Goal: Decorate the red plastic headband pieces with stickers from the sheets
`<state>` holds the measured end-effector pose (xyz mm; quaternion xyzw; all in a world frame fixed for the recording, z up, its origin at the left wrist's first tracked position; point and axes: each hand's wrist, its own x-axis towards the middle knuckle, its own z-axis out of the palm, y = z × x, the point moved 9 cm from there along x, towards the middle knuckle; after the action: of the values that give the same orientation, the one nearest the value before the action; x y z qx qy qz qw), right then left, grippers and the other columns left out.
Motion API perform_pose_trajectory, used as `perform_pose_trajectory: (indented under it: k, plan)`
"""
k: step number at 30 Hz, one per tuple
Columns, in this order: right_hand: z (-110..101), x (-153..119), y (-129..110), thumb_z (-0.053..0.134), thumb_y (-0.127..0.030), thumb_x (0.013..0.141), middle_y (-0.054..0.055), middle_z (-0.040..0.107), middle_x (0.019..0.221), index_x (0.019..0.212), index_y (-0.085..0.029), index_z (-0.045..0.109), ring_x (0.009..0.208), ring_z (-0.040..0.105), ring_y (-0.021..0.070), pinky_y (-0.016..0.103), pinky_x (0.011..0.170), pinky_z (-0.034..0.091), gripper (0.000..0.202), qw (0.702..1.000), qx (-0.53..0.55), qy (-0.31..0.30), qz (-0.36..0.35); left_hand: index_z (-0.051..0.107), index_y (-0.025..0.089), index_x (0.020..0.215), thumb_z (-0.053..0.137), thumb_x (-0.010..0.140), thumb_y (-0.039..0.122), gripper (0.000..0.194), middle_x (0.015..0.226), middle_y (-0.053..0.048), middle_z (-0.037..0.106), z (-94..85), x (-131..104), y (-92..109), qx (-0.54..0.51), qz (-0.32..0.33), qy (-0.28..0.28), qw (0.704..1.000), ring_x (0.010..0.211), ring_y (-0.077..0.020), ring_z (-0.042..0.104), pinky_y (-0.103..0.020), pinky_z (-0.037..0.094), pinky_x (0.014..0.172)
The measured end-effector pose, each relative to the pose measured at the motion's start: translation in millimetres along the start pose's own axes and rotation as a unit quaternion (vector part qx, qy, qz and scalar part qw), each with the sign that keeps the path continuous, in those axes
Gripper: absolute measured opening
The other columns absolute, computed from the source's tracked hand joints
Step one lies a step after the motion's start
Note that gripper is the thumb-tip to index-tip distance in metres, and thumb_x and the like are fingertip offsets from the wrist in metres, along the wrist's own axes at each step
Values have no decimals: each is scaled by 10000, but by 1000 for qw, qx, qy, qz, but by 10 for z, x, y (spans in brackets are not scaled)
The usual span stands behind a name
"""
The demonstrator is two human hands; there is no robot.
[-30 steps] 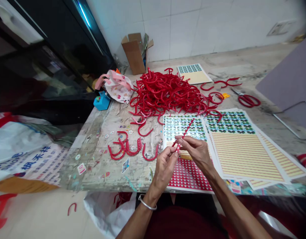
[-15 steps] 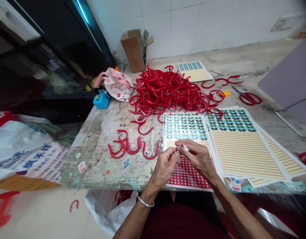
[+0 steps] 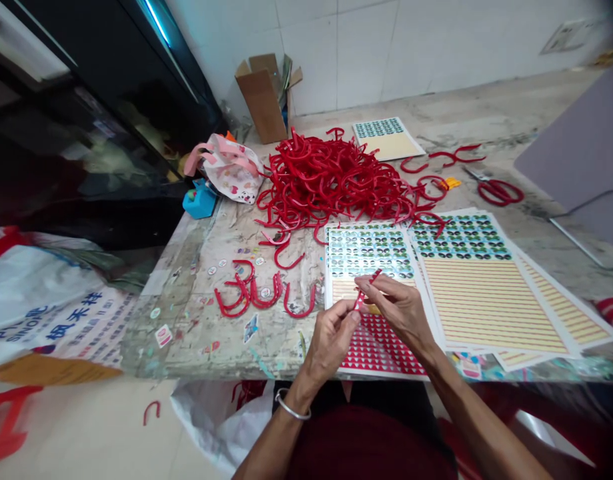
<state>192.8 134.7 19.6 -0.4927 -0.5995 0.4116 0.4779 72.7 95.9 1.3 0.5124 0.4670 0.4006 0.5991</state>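
Observation:
Both hands pinch a narrow red strip with white marks (image 3: 360,302), held slanting above a sticker sheet (image 3: 369,250). My left hand (image 3: 334,337) grips its lower end between thumb and fingers. My right hand (image 3: 400,310) pinches it higher up, and a red tip sticks out past the fingertips. Whether the strip is a sticker alone or lies on a red curved piece, I cannot tell. The sheet below has green-blue pictures at the top and red-and-white rows near the table edge. Left of my hands lie several red U-shaped pieces (image 3: 300,308).
A large heap of red curved pieces (image 3: 331,180) fills the table's middle. More printed sheets (image 3: 491,303) and red-handled scissors (image 3: 499,191) are at the right. A blue tape dispenser (image 3: 200,202), a patterned bag (image 3: 231,175) and a cardboard box (image 3: 264,103) stand toward the back left.
My fingers have spread slightly apart, and the red strip with white marks now shows between them. A white bit at my right fingertips no longer shows. The view has shifted slightly.

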Motion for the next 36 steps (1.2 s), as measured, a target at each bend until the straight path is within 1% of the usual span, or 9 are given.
perform_pose_trajectory:
  k: [2,5,11,15,17,20,26,32,36]
  plan:
    - [-55,1,-121,568,-263,840,51,687,861,860,-206,720,822,635,184,313,719,516,164,996,-62,26,-63,629,142,977,473,882,286,233,733,-4,531,46,6,36,10,13,-25,1000,680,-109,458,-221,367,669]
    - [-89,-8,-232,563,-215,843,43,677,763,844,-198,715,733,625,164,295,684,482,153,982,-137,47,-124,629,138,965,448,893,276,239,702,2,516,80,0,72,33,31,-49,998,650,-101,447,-219,367,658]
    - [-97,-30,-337,544,-196,856,20,642,676,783,-172,668,604,579,126,252,598,436,146,961,-213,73,-161,635,145,938,468,883,284,224,848,-38,614,-15,-41,38,69,48,-21,996,763,-139,522,-239,388,726]
    - [-63,-84,-452,539,-177,855,16,612,627,705,-161,608,583,555,121,251,596,421,167,936,-263,88,-217,628,144,937,466,882,299,230,813,-36,616,-60,-49,-35,78,40,-6,996,715,-136,516,-233,397,674]
    - [-53,-113,-488,548,-166,848,14,604,612,690,-159,591,565,546,118,249,584,413,163,925,-284,95,-234,627,146,945,462,884,300,234,821,-37,618,-64,-41,-54,77,40,-4,996,724,-138,522,-233,401,681]
    - [-54,-152,-542,563,-139,832,18,614,614,700,-152,592,561,556,119,247,575,410,135,917,-294,105,-249,624,148,944,454,887,291,229,858,-45,629,-60,-24,-42,77,52,1,996,766,-148,543,-242,408,720]
    - [-88,-193,-663,588,-138,819,8,613,600,687,-155,580,553,564,111,232,560,413,133,913,-292,127,-254,618,154,948,471,872,247,190,877,-43,631,-55,5,24,88,76,19,993,817,-155,554,-247,407,762]
    - [-54,-280,-778,598,-94,801,22,677,695,777,-168,604,654,628,125,233,630,460,78,900,-306,115,-288,610,143,1013,477,864,239,222,838,-34,614,-38,41,57,100,79,25,991,773,-146,538,-240,409,721]
    - [-27,-331,-810,577,-99,810,46,700,769,844,-194,622,701,648,151,266,654,495,110,913,-273,91,-290,618,137,1005,487,859,253,228,779,-21,596,-25,66,52,94,72,32,992,724,-136,519,-232,405,685]
